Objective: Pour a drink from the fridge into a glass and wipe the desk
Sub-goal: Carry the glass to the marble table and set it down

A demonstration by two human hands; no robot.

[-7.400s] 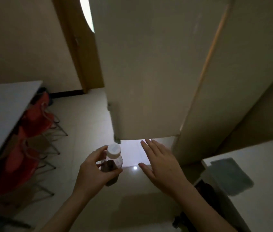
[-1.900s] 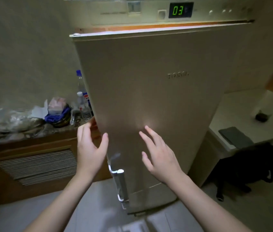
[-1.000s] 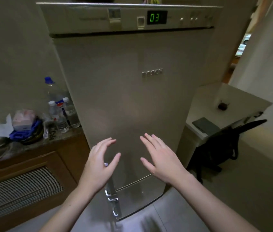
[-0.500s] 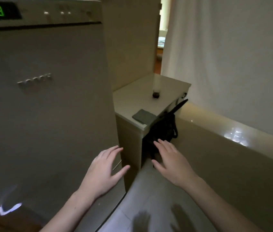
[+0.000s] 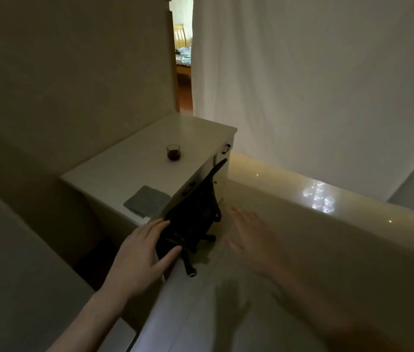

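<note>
A white desk (image 5: 127,166) stands ahead against the wall. On it a small glass (image 5: 173,152) holds a dark drink, and a grey folded cloth (image 5: 147,200) lies near its front corner. My left hand (image 5: 140,257) and my right hand (image 5: 250,240) hover in front of me, both empty with fingers spread. They are well short of the desk. The right hand is blurred. The fridge side (image 5: 10,275) fills the lower left.
A black office chair (image 5: 193,219) is pushed in at the desk's right side, its wheeled base on the shiny floor (image 5: 289,250). A white curtain (image 5: 302,85) hangs at the right. A doorway gap (image 5: 183,59) opens behind the desk.
The view has swung right from the shut fridge toward the desk, which is now closer and centred. Both hands stay open and empty; the bottle I held earlier is gone.
</note>
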